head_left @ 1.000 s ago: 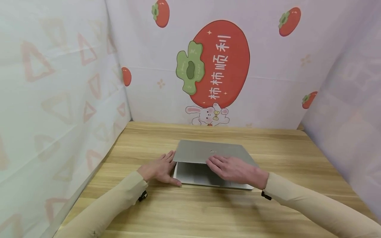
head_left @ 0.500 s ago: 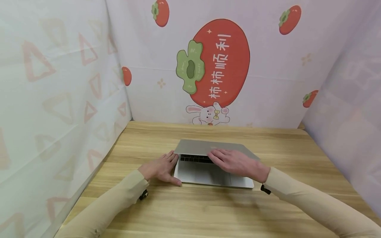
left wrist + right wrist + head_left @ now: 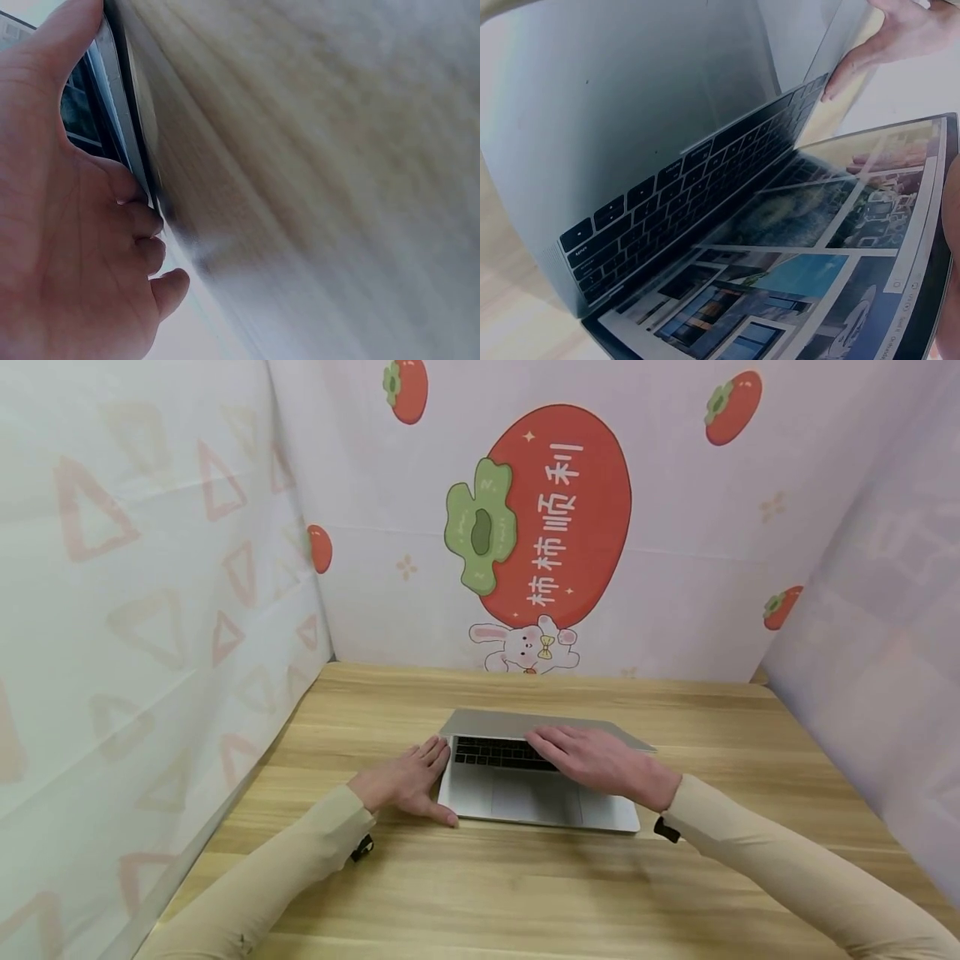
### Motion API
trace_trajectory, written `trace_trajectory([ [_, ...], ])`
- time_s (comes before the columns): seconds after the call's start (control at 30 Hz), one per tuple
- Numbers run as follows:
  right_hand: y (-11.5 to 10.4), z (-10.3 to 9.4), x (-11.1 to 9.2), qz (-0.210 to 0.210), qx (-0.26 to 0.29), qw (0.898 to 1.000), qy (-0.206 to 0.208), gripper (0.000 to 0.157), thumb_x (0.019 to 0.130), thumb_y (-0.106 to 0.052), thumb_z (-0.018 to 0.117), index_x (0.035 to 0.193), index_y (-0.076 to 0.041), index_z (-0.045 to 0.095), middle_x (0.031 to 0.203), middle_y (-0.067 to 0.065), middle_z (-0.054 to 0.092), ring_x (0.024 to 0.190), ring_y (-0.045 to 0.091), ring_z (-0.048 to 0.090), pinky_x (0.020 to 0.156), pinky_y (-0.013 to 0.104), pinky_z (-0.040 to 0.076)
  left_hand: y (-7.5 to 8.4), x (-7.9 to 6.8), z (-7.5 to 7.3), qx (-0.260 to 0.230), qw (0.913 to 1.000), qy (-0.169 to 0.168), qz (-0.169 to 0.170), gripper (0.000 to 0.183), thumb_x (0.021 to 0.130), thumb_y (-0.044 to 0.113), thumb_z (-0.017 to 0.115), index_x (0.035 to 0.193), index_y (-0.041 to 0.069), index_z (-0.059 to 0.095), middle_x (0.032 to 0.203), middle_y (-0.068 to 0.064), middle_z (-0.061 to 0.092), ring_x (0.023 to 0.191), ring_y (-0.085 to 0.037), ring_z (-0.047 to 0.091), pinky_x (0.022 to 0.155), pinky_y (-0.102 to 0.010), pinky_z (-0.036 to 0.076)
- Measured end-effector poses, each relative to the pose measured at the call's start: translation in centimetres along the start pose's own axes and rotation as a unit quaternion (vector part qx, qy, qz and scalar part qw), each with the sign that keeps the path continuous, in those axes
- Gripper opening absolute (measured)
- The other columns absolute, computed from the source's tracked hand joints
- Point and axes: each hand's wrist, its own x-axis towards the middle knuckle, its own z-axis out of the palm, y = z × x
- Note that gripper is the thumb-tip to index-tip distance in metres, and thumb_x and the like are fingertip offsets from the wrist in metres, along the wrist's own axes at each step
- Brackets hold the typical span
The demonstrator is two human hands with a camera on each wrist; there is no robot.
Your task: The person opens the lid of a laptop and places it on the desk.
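A silver laptop (image 3: 465,797) lies on the table with its lid (image 3: 487,723) partly raised; black keys show beneath. In the right wrist view its screen (image 3: 832,262) is lit with several pictures, facing the keyboard (image 3: 682,202). My right hand (image 3: 600,764) holds the lid by the middle of its front edge, fingers across the outer face; its thumb is hidden in the head view. My left hand (image 3: 405,782) rests against the laptop's left side, fingers extended and thumb at the front corner. In the left wrist view, the left palm (image 3: 75,225) lies along the laptop's edge.
The wooden table (image 3: 480,893) runs back to a white backdrop (image 3: 375,468) printed with red persimmons and a rabbit. Pale cloth walls (image 3: 165,610) stand at left and right. Each wrist carries a dark strap.
The lid has risen from nearly closed to a wider gap, exposing the keyboard. My right hand has moved up and slightly away with it; my left hand has stayed in place.
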Motion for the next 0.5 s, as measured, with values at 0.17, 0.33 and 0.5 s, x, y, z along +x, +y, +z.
trace_trajectory([
  [0.17, 0.39, -0.14, 0.06, 0.004, -0.005, 1.000, 0.009, 0.056, 0.083, -0.001, 0.065, 0.134, 0.002, 0.042, 0.123, 0.016, 0.055, 0.111, 0.025, 0.056, 0.082, 0.036, 0.053, -0.01, 0.06, 0.05, 0.002, 1.0000, -0.006, -0.003, 0.124, 0.066, 0.088, 0.037, 0.147, 0.000, 0.010, 0.154, -0.018, 0.006, 0.142, -0.031, 0.003, 0.114, -0.046, 0.013],
  [0.33, 0.69, -0.34, 0.14, 0.010, -0.005, 1.000, 0.002, 0.055, 0.085, -0.003, 0.063, 0.135, 0.002, 0.041, 0.127, 0.015, 0.054, 0.112, 0.024, 0.056, 0.084, 0.036, 0.052, 0.15, 0.07, -0.06, 0.001, 1.0000, -0.006, -0.007, 0.124, 0.065, 0.090, 0.035, 0.147, 0.000, 0.011, 0.154, -0.018, 0.006, 0.142, -0.030, 0.003, 0.114, -0.045, 0.013],
  [0.5, 1.02, -0.33, 0.22, 0.021, -0.004, 1.000, -0.007, 0.065, 0.076, -0.001, 0.072, 0.134, 0.000, 0.043, 0.127, 0.014, 0.055, 0.112, 0.023, 0.057, 0.085, 0.036, 0.052, 0.60, -0.14, -0.33, 0.010, 0.9998, -0.007, -0.014, 0.124, 0.066, 0.090, 0.032, 0.147, -0.001, 0.012, 0.154, -0.018, 0.007, 0.142, -0.030, 0.004, 0.114, -0.043, 0.014],
])
